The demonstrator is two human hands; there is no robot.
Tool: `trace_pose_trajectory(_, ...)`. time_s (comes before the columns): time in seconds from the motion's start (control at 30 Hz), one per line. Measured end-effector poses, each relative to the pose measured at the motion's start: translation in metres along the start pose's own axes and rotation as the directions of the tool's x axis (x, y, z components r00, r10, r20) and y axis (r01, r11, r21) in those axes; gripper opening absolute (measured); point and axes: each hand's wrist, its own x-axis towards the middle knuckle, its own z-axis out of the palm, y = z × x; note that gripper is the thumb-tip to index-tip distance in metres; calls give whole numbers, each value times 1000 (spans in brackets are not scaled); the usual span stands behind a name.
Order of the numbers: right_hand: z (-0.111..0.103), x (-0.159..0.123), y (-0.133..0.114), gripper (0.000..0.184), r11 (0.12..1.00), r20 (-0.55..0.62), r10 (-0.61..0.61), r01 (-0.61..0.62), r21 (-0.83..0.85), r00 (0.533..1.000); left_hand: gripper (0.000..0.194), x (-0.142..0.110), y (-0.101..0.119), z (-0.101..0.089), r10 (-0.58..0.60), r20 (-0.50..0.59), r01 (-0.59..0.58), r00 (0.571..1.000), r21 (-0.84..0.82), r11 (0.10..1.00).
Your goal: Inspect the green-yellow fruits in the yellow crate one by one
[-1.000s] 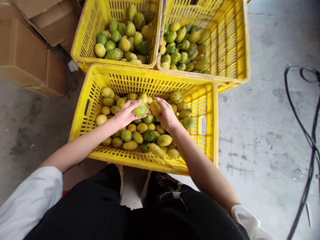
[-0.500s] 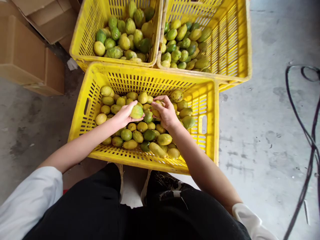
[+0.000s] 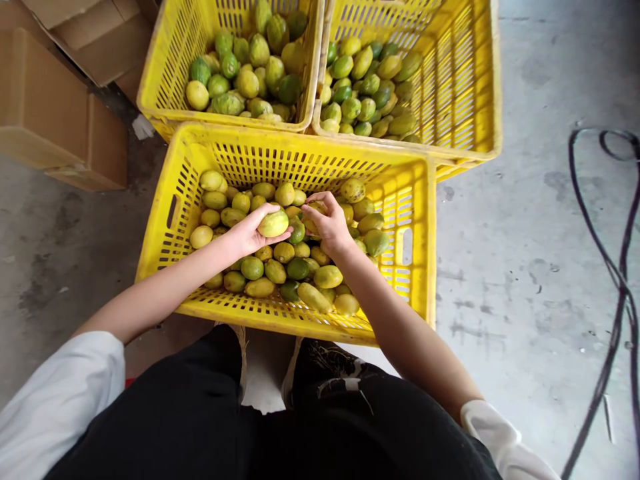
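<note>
The person is wearing a white top with sleeves (image 3: pixel 55 393) pushed up above the elbows, leaving both forearms bare, and black trousers (image 3: pixel 200 420) over the knees.

Both hands work low inside the near crate (image 3: pixel 165 220), hemmed in by its four slotted walls; the only way in or out is straight up through the open top. The left hand (image 3: pixel 245 235) and right hand (image 3: pixel 327 223) sit close together over the heaped fruit (image 3: pixel 285 270), with only a narrow gap between them. The far wall touches two more crates, the far left crate (image 3: pixel 150 80) and the far right crate (image 3: pixel 480 87), so nothing passes between them. Cardboard boxes (image 3: pixel 60 113) block the left rear. The concrete floor (image 3: pixel 525 267) to the right lies open as far as a black cable (image 3: pixel 623 287).
</note>
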Motion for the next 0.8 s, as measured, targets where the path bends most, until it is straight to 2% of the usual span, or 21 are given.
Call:
trace_pose_trajectory(0.1,0,3,2,51,997,0,78,-78,13,997,10,6,2,-5,69,40,-68,997,-35,997)
trace_pose_trajectory(0.2,1,4,-3,52,973,17,193,-193,124,981,21,9,4,-7,96,61,-96,993,-16,995)
trace_pose_trajectory(0.33,2,3,-15,29,886,137,294,-323,333,946,33,5,6,-3,79,46,-75,996,-85,994)
trace_pose_trajectory(0.4,2,1,-19,23,877,166,270,-314,364,948,35,3,6,0,50,48,-47,998,-65,997)
trace_pose_trajectory(0.47,1,-1,-20,24,884,162,237,-282,373,958,28,2,5,1,39,57,-37,998,-33,999)
trace_pose_trajectory(0.6,0,-1,-19,39,876,109,250,-273,399,962,6,6,3,-2,96,98,-98,991,13,995)
trace_pose_trajectory(0.73,1,0,-15,45,897,113,269,-291,332,957,10,6,2,-4,178,110,-184,978,43,982)
trace_pose_trajectory(0.8,2,0,-12,50,926,126,243,-269,267,962,11,3,2,-3,179,112,-186,977,56,981)
